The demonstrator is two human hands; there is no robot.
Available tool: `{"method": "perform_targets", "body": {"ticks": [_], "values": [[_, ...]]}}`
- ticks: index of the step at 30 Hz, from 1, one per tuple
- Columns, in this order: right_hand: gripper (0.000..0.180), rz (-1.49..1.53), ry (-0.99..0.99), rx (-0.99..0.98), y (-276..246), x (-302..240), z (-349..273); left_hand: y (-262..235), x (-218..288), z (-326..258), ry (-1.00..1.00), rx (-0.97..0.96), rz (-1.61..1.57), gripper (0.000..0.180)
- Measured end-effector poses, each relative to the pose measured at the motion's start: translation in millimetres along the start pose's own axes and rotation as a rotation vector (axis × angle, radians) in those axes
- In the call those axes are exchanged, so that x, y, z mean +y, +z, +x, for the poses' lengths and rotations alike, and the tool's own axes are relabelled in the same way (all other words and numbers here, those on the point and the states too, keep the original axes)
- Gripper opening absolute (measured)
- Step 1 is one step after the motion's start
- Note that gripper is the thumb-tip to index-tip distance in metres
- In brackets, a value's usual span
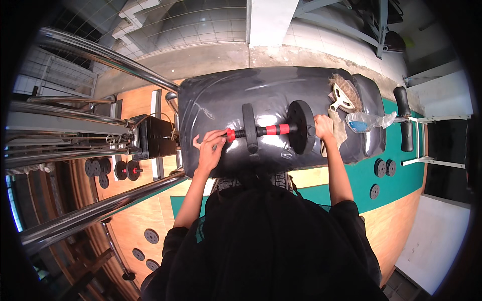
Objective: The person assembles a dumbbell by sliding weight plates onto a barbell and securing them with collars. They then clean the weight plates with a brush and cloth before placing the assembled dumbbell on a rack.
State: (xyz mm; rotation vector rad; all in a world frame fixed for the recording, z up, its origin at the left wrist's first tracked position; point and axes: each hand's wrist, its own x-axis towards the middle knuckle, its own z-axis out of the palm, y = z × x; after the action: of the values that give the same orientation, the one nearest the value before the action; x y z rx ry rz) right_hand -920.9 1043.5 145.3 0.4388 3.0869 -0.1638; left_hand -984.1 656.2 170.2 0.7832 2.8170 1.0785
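A dumbbell with a red and black bar lies crosswise on a black padded bench. Dark weight plates sit on it: one edge-on plate toward the left and a larger round plate at the right. My left hand pinches the red spin-lock collar at the bar's left end with thumb and fingers. Closed in a fist, my right hand is at the bar's right end, just outside the larger plate; its fingers cover what they grip. A pale cloth lies right beside that hand.
On the bench's right part are a hand brush and a clear spray bottle. Chrome machine rails run along the left. Loose plates lie on the green mat, others on the wooden floor. Another small dumbbell rests at left.
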Motion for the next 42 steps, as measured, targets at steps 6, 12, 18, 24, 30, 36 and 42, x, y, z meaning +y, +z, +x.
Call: {"method": "perform_targets", "body": {"ticks": [6, 12, 18, 24, 30, 36, 42], "values": [[0.051, 0.001, -0.012, -0.006, 2, 1, 1, -5, 7, 11, -0.015, 0.246, -0.252, 0.030], [0.050, 0.002, 0.003, 0.007, 2, 2, 0, -3, 3, 1, 0.065, -0.373, -0.184, 0.040], [0.051, 0.023, -0.010, 0.005, -3, -4, 1, 36, -9, 17, 0.023, 0.368, -0.052, 0.037], [0.050, 0.024, -0.005, 0.013, -1, -2, -1, -11, -4, 15, -0.024, -0.333, -0.215, 0.035], [0.050, 0.020, 0.001, 0.034, -1, -2, 1, 17, 17, 21, 0.093, -0.177, -0.069, 0.023], [0.051, 0.027, 0.017, -0.009, -3, -3, 1, 7, 10, 36, 0.017, -0.056, -0.303, 0.020], [0.051, 0.040, 0.017, 0.000, -1, -1, 1, 21, -30, 79, -0.264, -0.787, -0.475, 0.035]]}}
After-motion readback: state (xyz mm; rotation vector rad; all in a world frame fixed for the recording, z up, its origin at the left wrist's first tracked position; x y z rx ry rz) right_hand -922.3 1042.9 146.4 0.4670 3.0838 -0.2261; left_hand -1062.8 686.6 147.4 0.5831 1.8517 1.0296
